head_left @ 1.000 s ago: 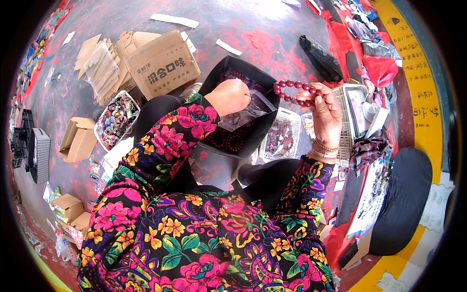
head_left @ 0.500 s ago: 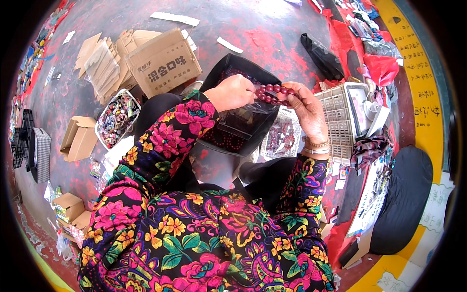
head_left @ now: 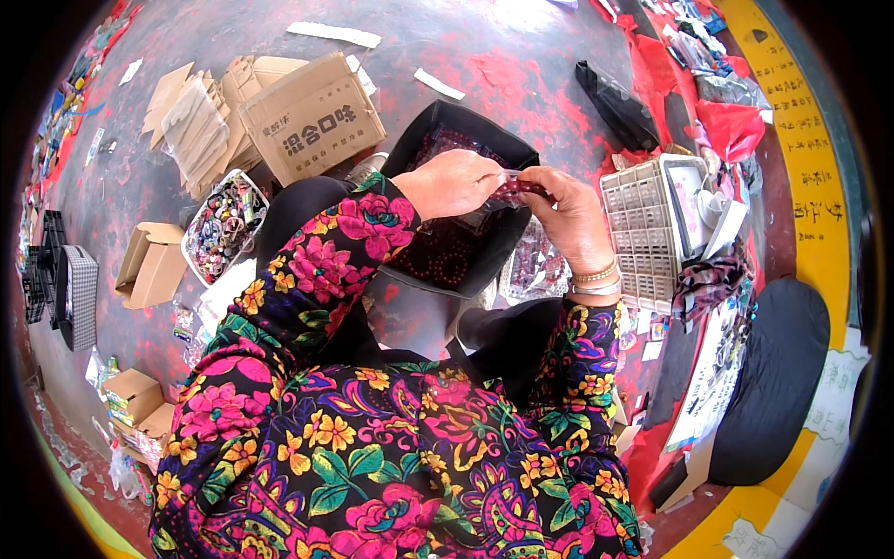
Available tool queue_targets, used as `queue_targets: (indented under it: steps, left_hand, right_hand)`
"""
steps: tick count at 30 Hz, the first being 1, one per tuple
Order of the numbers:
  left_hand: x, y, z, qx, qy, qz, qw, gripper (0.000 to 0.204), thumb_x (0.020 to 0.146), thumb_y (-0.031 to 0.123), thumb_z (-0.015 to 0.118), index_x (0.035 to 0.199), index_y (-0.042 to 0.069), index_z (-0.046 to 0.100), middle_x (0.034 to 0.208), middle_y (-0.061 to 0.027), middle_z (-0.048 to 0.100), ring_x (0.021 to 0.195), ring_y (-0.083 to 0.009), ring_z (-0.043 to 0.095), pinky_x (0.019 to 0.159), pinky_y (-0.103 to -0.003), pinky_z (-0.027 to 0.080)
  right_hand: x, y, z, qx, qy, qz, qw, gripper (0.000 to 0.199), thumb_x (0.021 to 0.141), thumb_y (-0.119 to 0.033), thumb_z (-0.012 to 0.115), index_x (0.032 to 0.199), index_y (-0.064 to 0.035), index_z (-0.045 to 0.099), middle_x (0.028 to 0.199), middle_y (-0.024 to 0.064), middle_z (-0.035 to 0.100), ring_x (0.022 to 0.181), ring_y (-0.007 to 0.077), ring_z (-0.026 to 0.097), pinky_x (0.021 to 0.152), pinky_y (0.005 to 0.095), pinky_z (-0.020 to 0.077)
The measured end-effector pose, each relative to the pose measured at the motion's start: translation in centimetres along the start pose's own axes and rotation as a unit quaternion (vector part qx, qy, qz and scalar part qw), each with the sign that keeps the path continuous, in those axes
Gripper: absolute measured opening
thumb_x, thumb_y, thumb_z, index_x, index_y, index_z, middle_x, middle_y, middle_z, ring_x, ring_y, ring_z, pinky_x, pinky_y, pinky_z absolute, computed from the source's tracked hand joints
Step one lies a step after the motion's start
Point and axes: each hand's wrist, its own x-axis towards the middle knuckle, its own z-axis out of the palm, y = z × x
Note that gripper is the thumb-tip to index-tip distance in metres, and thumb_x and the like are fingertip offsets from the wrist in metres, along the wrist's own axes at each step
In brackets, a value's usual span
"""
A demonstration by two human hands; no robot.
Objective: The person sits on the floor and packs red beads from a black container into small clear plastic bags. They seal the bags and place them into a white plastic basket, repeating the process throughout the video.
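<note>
My left hand (head_left: pixel 451 182) and my right hand (head_left: pixel 568 216) meet over a black bag (head_left: pixel 440 124) that holds many dark red beads. A dark red bead bracelet (head_left: pixel 515 189) sits between the fingers of both hands, partly inside a small clear plastic bag (head_left: pixel 478 219) that the left hand pinches. The bracelet is mostly hidden by my fingers. My right wrist wears metal bangles. Both sleeves are black with bright flowers.
A brown cardboard box (head_left: pixel 312 116) and flattened cartons lie at the back left. A white tray of small colourful items (head_left: pixel 222 224) sits left of my knee. A grey plastic grid basket (head_left: pixel 647 231) stands at the right. A clear packet of beads (head_left: pixel 534 265) lies under my right hand.
My right hand has brought the bracelet from the right and down to my left hand; the loop, once hanging open, is now bunched between both hands at the clear bag.
</note>
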Motion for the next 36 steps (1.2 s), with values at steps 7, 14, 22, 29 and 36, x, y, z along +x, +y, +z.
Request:
queue_targets:
  steps: [7,14,22,29,36]
  left_hand:
    - [0.0,-0.2,-0.1,-0.043,0.02,-0.012,0.999,0.024,0.089,0.017,0.048,0.093,-0.003,0.061,0.082,-0.018,0.063,0.077,-0.0319,0.061,0.069,-0.037,0.048]
    - [0.3,-0.2,-1.3,-0.283,-0.003,-0.169,0.944,0.029,0.093,0.018,0.046,0.097,-0.006,0.061,0.09,-0.0126,0.066,0.08,-0.0155,0.062,0.071,-0.027,0.05]
    - [0.5,2.3,-4.3,-0.408,0.031,-0.292,0.864,0.036,0.094,0.028,0.043,0.104,-0.003,0.057,0.098,-0.0141,0.064,0.088,-0.0183,0.064,0.056,-0.023,0.047]
    - [0.3,1.8,-4.1,-0.538,0.134,-0.294,0.778,0.031,0.088,0.029,0.053,0.098,0.0,0.06,0.087,-0.0069,0.062,0.078,-0.013,0.061,0.056,-0.022,0.048]
    - [0.5,1.7,-4.4,-0.4,0.13,-0.265,0.868,0.034,0.086,0.03,0.061,0.107,0.003,0.058,0.096,-0.0024,0.062,0.082,-0.0061,0.054,0.066,-0.02,0.041]
  right_hand:
    - [0.0,-0.3,0.5,0.002,0.057,-0.049,0.997,0.019,0.076,0.001,0.062,0.094,-0.0041,0.063,0.087,0.01,0.063,0.079,0.0211,0.062,0.069,0.0279,0.0481]
    - [-0.2,2.0,-1.7,0.301,0.137,0.105,0.938,0.031,0.079,-0.006,0.066,0.109,-0.0022,0.058,0.106,0.0065,0.06,0.097,0.0158,0.056,0.083,0.0275,0.0434]
    - [0.4,1.3,0.3,0.229,-0.114,0.137,0.957,0.063,0.07,-0.012,0.073,0.125,-0.003,0.045,0.114,0.0094,0.056,0.105,0.0162,0.051,0.091,0.0289,0.0381]
    - [0.8,2.2,3.1,0.368,-0.073,0.189,0.907,0.029,0.077,-0.001,0.064,0.104,-0.0011,0.054,0.095,0.0058,0.061,0.087,0.0126,0.057,0.075,0.0237,0.0459]
    - [0.9,1.8,2.6,0.51,-0.025,0.218,0.831,0.011,0.083,0.0,0.056,0.095,-0.0005,0.055,0.092,0.0131,0.065,0.084,0.0185,0.064,0.073,0.0252,0.0494]
